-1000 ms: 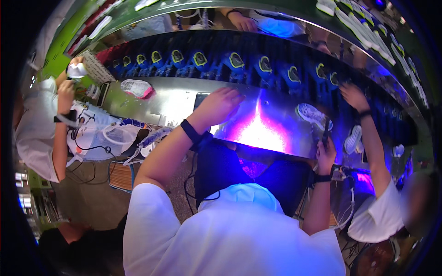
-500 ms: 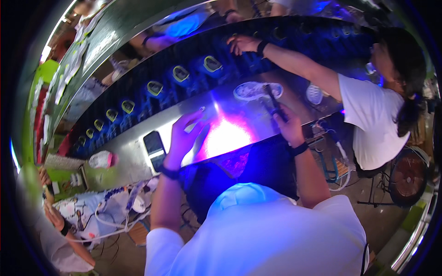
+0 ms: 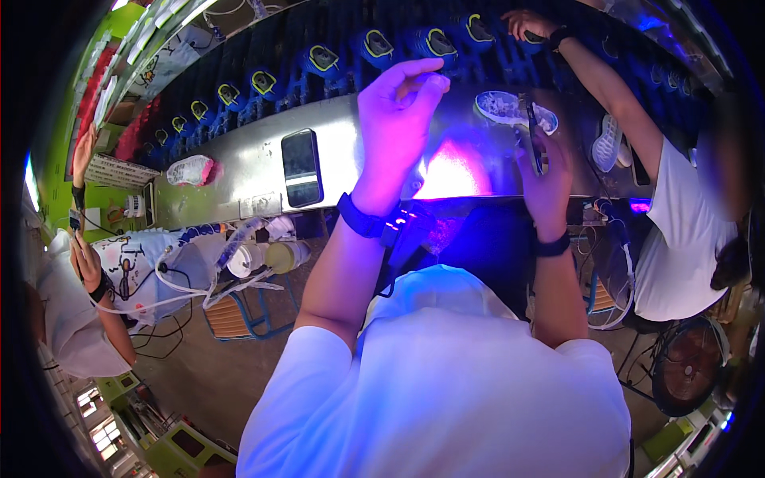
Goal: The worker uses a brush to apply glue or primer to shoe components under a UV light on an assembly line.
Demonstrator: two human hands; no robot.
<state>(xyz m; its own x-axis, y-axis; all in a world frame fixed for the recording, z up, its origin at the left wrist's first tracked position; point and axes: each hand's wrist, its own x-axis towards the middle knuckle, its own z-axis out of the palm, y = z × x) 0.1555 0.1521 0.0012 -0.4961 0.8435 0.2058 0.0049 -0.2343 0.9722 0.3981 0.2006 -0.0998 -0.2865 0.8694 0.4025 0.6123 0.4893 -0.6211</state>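
My left hand [image 3: 398,115] is raised over the metal bench at the edge of the conveyor, just short of the blue shoes. Its index finger and thumb are bent but parted, and I see nothing clear between them. In my right hand [image 3: 550,171] is a slim black tool [image 3: 532,131], which looks like tweezers. The tool's upper end crosses a pale, see-through shoe sole [image 3: 498,107] lying on the bench; whether they touch I cannot tell. Between my hands a glaring pink-white light [image 3: 454,171] falls on the bench. The nearest blue shoe [image 3: 437,44] has a yellow-green rimmed opening.
Left of my left arm lies a dark phone [image 3: 301,169], with a white and pink shoe sole [image 3: 190,170] farther left. A co-worker's arm [image 3: 610,84] reaches over the conveyor at right, near another pale sole [image 3: 607,145]. A second person's hand [image 3: 86,259] is at far left.
My left hand has risen away from the light toward the conveyor's shoes. My right hand still holds the black tool by the sole. The whole view has shifted.
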